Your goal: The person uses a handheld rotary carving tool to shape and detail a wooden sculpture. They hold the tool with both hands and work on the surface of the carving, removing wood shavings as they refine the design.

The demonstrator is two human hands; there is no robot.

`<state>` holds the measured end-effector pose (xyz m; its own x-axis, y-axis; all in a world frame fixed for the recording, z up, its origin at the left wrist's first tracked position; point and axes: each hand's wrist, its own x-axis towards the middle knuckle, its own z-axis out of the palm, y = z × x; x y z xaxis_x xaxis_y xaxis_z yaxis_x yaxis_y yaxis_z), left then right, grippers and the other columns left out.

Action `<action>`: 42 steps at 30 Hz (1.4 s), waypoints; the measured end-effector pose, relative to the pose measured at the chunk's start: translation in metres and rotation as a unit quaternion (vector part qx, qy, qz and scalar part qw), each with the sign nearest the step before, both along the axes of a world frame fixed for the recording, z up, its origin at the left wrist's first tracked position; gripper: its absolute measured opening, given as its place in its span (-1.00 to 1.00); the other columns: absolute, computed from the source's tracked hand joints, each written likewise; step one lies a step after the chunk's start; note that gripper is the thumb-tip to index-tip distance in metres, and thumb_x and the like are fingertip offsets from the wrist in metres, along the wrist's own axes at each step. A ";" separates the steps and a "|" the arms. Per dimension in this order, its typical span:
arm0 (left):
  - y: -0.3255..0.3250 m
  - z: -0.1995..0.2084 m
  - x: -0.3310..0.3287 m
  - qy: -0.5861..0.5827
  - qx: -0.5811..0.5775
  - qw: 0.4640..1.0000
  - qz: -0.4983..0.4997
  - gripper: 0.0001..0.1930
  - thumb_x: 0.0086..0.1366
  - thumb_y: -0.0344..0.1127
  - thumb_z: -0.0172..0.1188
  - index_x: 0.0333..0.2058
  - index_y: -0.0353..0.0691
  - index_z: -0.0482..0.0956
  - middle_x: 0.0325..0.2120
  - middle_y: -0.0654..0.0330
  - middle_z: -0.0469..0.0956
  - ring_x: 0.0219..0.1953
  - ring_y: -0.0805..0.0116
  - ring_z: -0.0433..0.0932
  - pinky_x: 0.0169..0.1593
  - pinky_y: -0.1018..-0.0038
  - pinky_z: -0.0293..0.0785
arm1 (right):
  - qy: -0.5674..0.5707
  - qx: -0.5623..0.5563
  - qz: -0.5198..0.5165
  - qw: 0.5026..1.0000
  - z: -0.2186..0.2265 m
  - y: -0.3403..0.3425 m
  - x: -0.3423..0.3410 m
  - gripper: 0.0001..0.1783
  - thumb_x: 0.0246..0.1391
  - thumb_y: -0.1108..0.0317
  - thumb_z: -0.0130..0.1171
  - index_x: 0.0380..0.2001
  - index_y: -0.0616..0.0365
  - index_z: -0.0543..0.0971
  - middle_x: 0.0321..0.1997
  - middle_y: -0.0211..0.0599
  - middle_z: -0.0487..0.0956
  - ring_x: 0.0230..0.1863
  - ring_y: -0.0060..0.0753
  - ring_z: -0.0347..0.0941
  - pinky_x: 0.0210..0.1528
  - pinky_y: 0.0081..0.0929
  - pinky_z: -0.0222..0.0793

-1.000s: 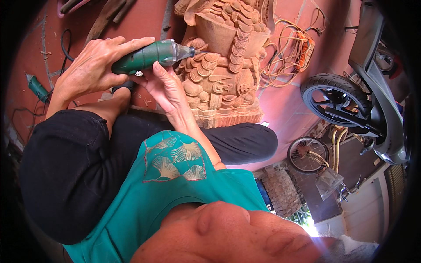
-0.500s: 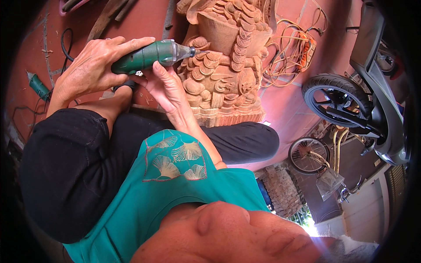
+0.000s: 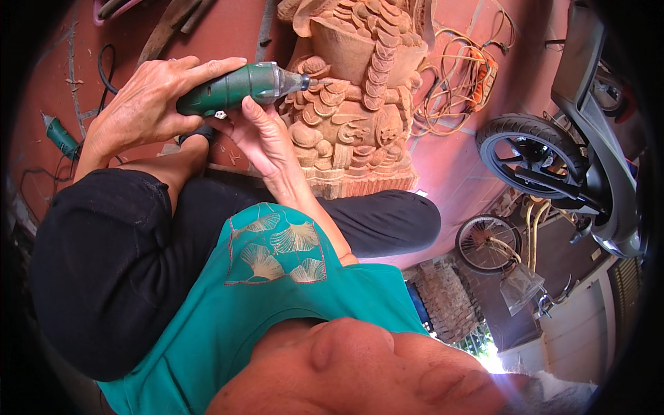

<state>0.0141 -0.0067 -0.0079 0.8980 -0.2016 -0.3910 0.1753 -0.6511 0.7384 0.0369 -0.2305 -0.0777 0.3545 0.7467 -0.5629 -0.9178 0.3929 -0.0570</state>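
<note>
A green rotary tool (image 3: 232, 91) with a clear-grey nose lies nearly level between my hands. My left hand (image 3: 149, 104) is closed round its rear body, with the index finger stretched along the top. From below, my right hand (image 3: 266, 142) grips it nearer the front, its thumb pressed on the side and its other fingers mostly hidden behind. The tool's thin bit (image 3: 324, 81) points right and reaches the carved coin-like discs on a wooden carving (image 3: 353, 90). Whether the tip touches the wood, I cannot tell.
A second green power tool (image 3: 62, 138) lies on the red tiled floor at the left, beside dark cords. Right of the carving lies an orange power strip (image 3: 483, 79) with a tangled cord. A motorbike wheel (image 3: 532, 155) and a bicycle wheel (image 3: 488, 243) stand further right.
The rotary tool has shifted very slightly to the right along the carved discs. Both hands keep the same grip.
</note>
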 end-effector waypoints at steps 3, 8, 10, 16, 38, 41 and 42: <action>0.001 0.001 0.001 -0.004 -0.002 1.000 -0.004 -0.02 -0.16 -0.43 0.39 0.38 0.02 0.39 -0.33 0.07 0.56 -0.27 -0.02 0.58 -0.16 0.15 0.50 | -0.001 0.002 -0.001 1.000 0.002 0.000 0.001 -0.45 0.24 0.31 0.36 0.26 -0.02 0.44 0.22 -0.27 0.57 0.29 -0.17 0.48 0.33 0.17 0.41; 0.001 0.002 0.003 0.000 -0.001 1.000 -0.009 -0.02 -0.16 -0.43 0.38 0.38 0.02 0.39 -0.32 0.07 0.56 -0.27 -0.02 0.59 -0.16 0.15 0.51 | 0.001 -0.004 -0.003 1.000 0.002 -0.002 0.001 -0.45 0.24 0.32 0.36 0.26 -0.02 0.44 0.23 -0.27 0.56 0.30 -0.16 0.47 0.34 0.17 0.41; 0.001 0.002 0.003 0.002 0.000 1.000 -0.010 -0.02 -0.16 -0.43 0.38 0.38 0.02 0.38 -0.32 0.07 0.56 -0.26 -0.02 0.59 -0.15 0.15 0.51 | 0.002 -0.002 -0.001 1.000 0.002 -0.002 0.001 -0.45 0.24 0.32 0.36 0.26 -0.02 0.44 0.24 -0.27 0.56 0.31 -0.16 0.46 0.34 0.17 0.41; 0.001 0.001 0.002 -0.011 -0.002 1.000 -0.009 -0.03 -0.16 -0.41 0.38 0.38 0.03 0.39 -0.32 0.06 0.56 -0.27 -0.03 0.59 -0.15 0.15 0.51 | -0.003 -0.010 -0.007 1.000 0.008 0.000 0.002 -0.41 0.24 0.31 0.38 0.26 0.12 0.39 0.21 -0.21 0.53 0.26 -0.17 0.48 0.34 0.10 0.43; -0.002 -0.002 0.000 -0.023 -0.008 1.000 -0.007 -0.04 -0.18 -0.39 0.39 0.36 0.06 0.43 -0.39 0.11 0.51 -0.32 0.01 0.56 -0.18 0.15 0.49 | 0.002 -0.015 0.000 1.000 0.004 -0.007 -0.005 -0.41 0.22 0.33 0.39 0.27 0.06 0.42 0.26 -0.22 0.53 0.33 -0.09 0.43 0.40 0.24 0.32; -0.002 -0.002 0.000 -0.023 -0.007 1.000 -0.006 -0.04 -0.18 -0.39 0.39 0.36 0.06 0.43 -0.40 0.11 0.51 -0.33 0.01 0.56 -0.18 0.16 0.49 | 0.003 -0.013 0.000 1.000 0.005 -0.007 -0.005 -0.41 0.22 0.33 0.38 0.27 0.07 0.42 0.26 -0.21 0.53 0.32 -0.10 0.44 0.39 0.23 0.33; -0.002 -0.001 0.000 -0.021 -0.008 1.000 -0.005 -0.04 -0.18 -0.39 0.39 0.36 0.06 0.43 -0.40 0.11 0.51 -0.32 0.01 0.56 -0.18 0.16 0.49 | 0.002 -0.013 0.000 1.000 0.005 -0.007 -0.004 -0.41 0.22 0.33 0.38 0.27 0.07 0.42 0.26 -0.21 0.53 0.32 -0.10 0.44 0.38 0.22 0.34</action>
